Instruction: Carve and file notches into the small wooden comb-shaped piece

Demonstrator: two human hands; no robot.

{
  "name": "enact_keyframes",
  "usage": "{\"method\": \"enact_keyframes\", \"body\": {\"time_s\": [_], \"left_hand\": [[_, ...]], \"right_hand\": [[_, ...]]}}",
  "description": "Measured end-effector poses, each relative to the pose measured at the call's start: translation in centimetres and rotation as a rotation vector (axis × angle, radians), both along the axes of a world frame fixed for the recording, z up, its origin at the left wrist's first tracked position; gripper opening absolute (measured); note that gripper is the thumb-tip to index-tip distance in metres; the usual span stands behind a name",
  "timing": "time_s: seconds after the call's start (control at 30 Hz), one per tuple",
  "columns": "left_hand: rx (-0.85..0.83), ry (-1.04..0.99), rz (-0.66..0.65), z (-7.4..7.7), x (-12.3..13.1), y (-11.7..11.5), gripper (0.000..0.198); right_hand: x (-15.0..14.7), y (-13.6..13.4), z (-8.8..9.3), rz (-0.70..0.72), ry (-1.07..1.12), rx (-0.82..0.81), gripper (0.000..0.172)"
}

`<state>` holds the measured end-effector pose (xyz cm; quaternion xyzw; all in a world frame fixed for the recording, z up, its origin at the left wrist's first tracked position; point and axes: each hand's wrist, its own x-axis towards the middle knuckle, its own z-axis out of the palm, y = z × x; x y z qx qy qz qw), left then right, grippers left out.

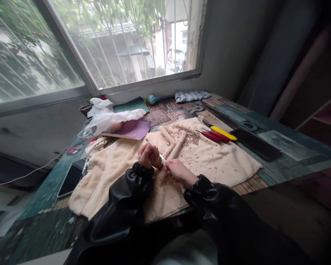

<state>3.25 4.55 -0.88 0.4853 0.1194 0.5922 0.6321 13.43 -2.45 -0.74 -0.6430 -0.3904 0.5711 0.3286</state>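
Slender tool (pixel 162 158), too small to identify exactly, shows between a person's hands over a cream towel (pixel 110 176) on a worktop (pixel 41 235) — the left hand (pixel 149 155) curled tight around it, the right hand (pixel 178 171) closed on its near end, neither grip showing a gap. Brown crumbs (pixel 191 139) litter the towel, while red-handled pliers (pixel 215 136) lie beside a yellow handle (pixel 223 133) to the right
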Motion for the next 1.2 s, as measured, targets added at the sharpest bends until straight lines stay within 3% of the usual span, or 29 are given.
{"method": "enact_keyframes", "body": {"time_s": [0.33, 0.6, 0.97, 1.2], "left_hand": [[0.085, 0.027, 0.04, -0.2, 0.4, -0.6, 0.041], [0.058, 0.034, 0.004, -0.1, 0.1, -0.3, 0.04], [0.181, 0.078, 0.269, -0.7, 1.5, -1.1, 0.045], [0.176, 0.065, 0.276, -0.8, 0.2, 0.3, 0.047]], "right_hand": [[-0.5, -0.8, 0.1, -0.079, 0.118, -0.023, 0.027], [-1.1, -0.6, -0.1, -0.129, 0.142, -0.015, 0.027], [0.6, -1.7, 0.5, -0.032, 0.214, -0.083, 0.024], [1.4, -4.7, 0.8, 0.017, 0.17, -0.159, 0.026]]}}
